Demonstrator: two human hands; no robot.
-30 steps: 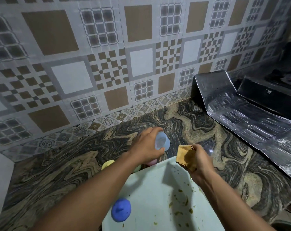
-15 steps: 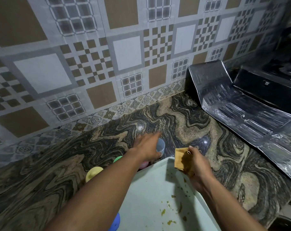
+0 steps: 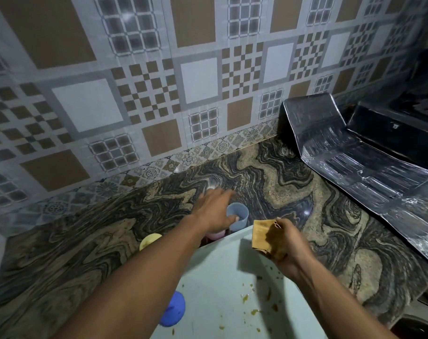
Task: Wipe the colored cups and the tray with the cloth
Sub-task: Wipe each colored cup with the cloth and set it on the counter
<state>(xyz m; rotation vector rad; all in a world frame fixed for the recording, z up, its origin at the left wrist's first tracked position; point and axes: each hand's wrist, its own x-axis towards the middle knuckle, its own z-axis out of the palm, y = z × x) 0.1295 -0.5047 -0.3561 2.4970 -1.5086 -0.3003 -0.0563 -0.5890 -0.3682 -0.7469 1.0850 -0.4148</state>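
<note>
A pale green tray [image 3: 222, 272] lies on the marble counter, spotted with brown food bits. Just past its far edge a light blue cup [image 3: 241, 214] stands upright on the counter. My left hand [image 3: 214, 210] is beside it with fingers spread and the thumb against the cup's wall. A pink cup [image 3: 216, 235] shows partly under that wrist, and a yellow cup [image 3: 149, 241] stands further left. A darker blue cup [image 3: 174, 309] sits upside down at the tray's left edge. My right hand [image 3: 287, 243] hovers over the tray's far right corner, gripping a folded tan cloth [image 3: 261, 234].
A foil-covered sheet [image 3: 354, 167] lies on the counter at the right, with a black stove [image 3: 391, 133] on it. The tiled wall [image 3: 159, 94] runs close behind the cups. The counter's front edge and a dark round rim [image 3: 416, 329] are at the bottom right.
My left hand has lowered the light blue cup onto the counter beyond the tray and spread its fingers. The right hand with the cloth has stayed roughly in place.
</note>
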